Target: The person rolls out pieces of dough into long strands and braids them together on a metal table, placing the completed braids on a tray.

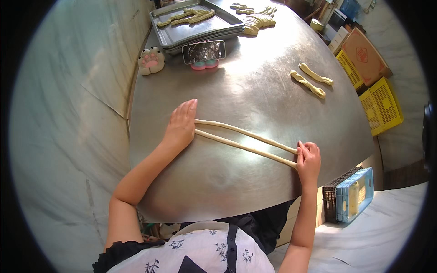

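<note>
Two long thin strands of dough (pixel 245 145) stretch across the metal table (pixel 218 191), a narrow gap between them. My left hand (pixel 182 124) lies flat with its fingers together over their left ends, palm down; whether it grips them is hidden. At the right ends, my right hand (pixel 307 157) has its fingers bent around the dough, thumb and fingertips close together. Farther back on the right lie two short twisted dough pieces (pixel 309 83), side by side and apart from my hands.
Stacked metal trays (pixel 164 37) hold braided dough (pixel 193 17) at the back left. Beside them lies more dough (pixel 256 24). A phone (pixel 204 52) on a stand and a paw-shaped object (pixel 151 61) stand nearer. A wall (pixel 75 112) borders the left; crates (pixel 384 105) stand beyond the right edge.
</note>
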`<state>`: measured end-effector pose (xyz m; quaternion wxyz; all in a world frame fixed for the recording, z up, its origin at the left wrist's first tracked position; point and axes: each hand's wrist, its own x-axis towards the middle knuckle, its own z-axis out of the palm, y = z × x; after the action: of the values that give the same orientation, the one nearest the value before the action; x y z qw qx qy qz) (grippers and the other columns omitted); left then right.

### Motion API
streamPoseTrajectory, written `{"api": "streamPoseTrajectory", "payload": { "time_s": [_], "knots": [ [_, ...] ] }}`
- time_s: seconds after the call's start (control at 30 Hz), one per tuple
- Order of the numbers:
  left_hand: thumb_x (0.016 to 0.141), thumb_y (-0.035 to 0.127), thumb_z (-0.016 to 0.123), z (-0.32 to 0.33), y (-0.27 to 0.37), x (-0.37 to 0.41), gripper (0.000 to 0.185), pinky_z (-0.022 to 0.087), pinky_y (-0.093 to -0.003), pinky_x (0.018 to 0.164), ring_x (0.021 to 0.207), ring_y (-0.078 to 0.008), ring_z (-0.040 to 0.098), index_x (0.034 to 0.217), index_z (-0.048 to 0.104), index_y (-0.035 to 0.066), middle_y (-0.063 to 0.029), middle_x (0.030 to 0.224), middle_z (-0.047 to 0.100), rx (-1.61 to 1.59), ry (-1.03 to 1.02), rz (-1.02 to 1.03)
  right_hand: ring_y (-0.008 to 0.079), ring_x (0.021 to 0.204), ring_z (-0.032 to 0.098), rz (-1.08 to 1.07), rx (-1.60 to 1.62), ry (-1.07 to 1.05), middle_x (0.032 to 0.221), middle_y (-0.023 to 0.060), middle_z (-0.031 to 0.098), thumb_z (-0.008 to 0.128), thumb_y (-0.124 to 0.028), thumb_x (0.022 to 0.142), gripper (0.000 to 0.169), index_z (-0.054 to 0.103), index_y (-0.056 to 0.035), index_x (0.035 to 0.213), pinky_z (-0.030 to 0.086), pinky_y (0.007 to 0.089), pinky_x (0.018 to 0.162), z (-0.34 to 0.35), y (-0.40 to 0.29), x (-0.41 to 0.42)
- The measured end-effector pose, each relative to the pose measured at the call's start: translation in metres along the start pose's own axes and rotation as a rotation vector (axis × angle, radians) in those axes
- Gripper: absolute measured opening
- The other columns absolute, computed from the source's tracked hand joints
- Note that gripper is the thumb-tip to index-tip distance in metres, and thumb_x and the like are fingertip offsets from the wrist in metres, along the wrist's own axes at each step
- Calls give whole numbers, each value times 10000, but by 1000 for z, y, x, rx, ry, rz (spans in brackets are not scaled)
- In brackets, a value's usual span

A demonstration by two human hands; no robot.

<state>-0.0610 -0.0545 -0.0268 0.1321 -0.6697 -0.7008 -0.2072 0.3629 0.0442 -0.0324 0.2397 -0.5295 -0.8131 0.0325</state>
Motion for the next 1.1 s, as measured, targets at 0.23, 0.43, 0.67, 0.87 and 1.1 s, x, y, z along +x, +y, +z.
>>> {"api": "streamPoseTrajectory", "payload": {
  "time_s": [0.23,0.43,0.67,0.87,1.1],
  "knots": [
    [975,169,548,-19,18,-28,574,319,-531,1183,1422,-409,406,1471,396,-78,-281,1540,396,27,-182,208,350,1419,435,-220,95,-145,1539,127,481,584,-183,980,459,569,-84,1427,285,511,1195,-4,-16,-18],
    [988,144,543,-55,41,-87,352,319,-552,1188,1401,-432,435,1270,487,-59,-300,1520,406,-232,-256,104,335,1352,527,-325,190,-244,1369,138,626,624,-24,906,352,677,-83,1249,321,528,1179,-44,-21,-68],
    [1011,152,521,15,4,11,331,223,-555,1226,1459,-406,354,1289,483,-25,-260,1536,402,-289,-131,82,332,1302,545,-12,140,-155,1338,130,616,645,-77,914,294,698,-63,1203,374,477,1144,-14,-20,-6],
    [973,190,589,-41,45,-73,543,214,-575,1225,1491,-426,297,1411,406,-74,-287,1573,343,-254,-312,230,349,1421,444,-305,37,-223,1506,174,509,636,-205,961,341,693,-124,1287,260,533,1203,-33,-31,-72],
    [1012,142,534,21,16,0,412,270,-547,1218,1421,-417,414,1356,425,-56,-267,1485,459,-319,-136,-14,269,1132,619,-89,166,-72,1225,101,659,640,-51,919,280,710,-91,1187,464,426,1046,-21,-21,-22]
  ]
}}
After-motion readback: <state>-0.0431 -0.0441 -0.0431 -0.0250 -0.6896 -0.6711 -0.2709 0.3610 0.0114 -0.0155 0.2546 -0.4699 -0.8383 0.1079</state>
